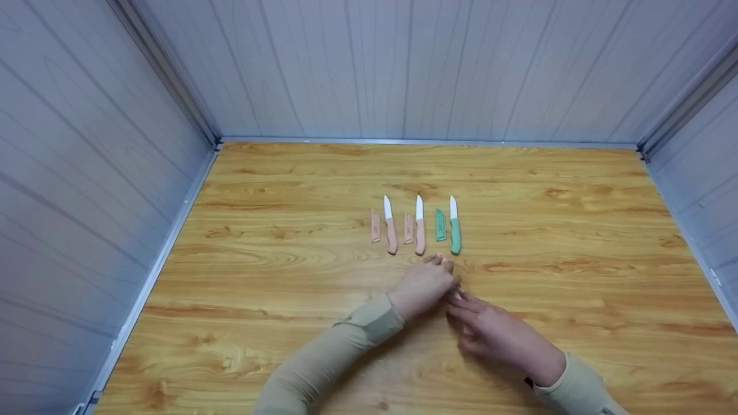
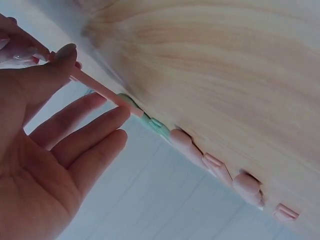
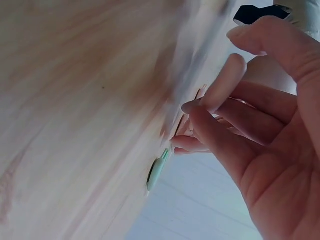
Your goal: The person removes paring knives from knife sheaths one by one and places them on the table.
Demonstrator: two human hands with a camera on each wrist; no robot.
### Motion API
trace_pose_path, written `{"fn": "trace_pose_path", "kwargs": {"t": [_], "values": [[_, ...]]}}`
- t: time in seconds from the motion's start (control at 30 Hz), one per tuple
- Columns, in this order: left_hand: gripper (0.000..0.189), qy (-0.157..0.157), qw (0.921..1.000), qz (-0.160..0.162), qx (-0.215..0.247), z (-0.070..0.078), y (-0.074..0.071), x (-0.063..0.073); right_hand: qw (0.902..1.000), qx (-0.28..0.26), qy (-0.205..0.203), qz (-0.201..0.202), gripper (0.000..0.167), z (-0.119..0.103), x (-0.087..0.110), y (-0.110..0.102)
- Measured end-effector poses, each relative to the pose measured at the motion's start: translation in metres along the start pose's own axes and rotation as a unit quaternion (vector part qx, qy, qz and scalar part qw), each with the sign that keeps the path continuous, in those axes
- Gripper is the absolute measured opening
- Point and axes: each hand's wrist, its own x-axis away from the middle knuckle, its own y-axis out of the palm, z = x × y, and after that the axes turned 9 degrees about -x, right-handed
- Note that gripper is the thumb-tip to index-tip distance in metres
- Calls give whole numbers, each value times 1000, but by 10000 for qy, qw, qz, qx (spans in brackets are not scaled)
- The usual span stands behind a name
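Note:
My left hand (image 1: 425, 286) pinches a narrow pink knife sheath (image 2: 102, 91) between thumb and fingers. Its far end sticks out past the fingertips in the left wrist view. Close against it on the right, my right hand (image 1: 499, 329) has its fingers at a rounded pink knife handle (image 3: 225, 84), while the thumb stands apart. The blade of this knife is hidden by the hands. Just beyond the hands lie a green knife (image 1: 455, 233) with a white blade and a green sheath (image 1: 440, 225) to its left.
Left of the green pair lie a pink knife (image 1: 420, 235) with its pink sheath (image 1: 408, 227), then another pink knife (image 1: 391, 233) and pink sheath (image 1: 375, 225). All blades point away. Pale panel walls (image 1: 380, 69) enclose the wooden table (image 1: 259, 288) at the back and sides.

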Motion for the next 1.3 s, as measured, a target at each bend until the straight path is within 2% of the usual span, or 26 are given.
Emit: {"fn": "trace_pose_path", "kwargs": {"t": [0.13, 0.43, 0.7, 0.97, 1.3], "values": [[16, -184, 9998, 97, -27, -1, -5, 2, 9997, 222, -39, 131, 44, 0, -1, -2], [18, -558, 9983, 95, -123, -3, -16, 5, 9941, 478, -384, 896, 38, 1, -5, -5], [24, -927, 9951, 266, -220, -5, -23, 7, 9912, 594, -397, 1118, 39, 0, -5, -9], [26, -895, 9948, 322, -354, -6, -25, 12, 9899, 677, -501, 1138, 38, 1, -4, -11], [26, -948, 9917, 803, -334, -8, -25, 18, 9846, 621, -714, 1468, 56, -1, -5, -14]]}}
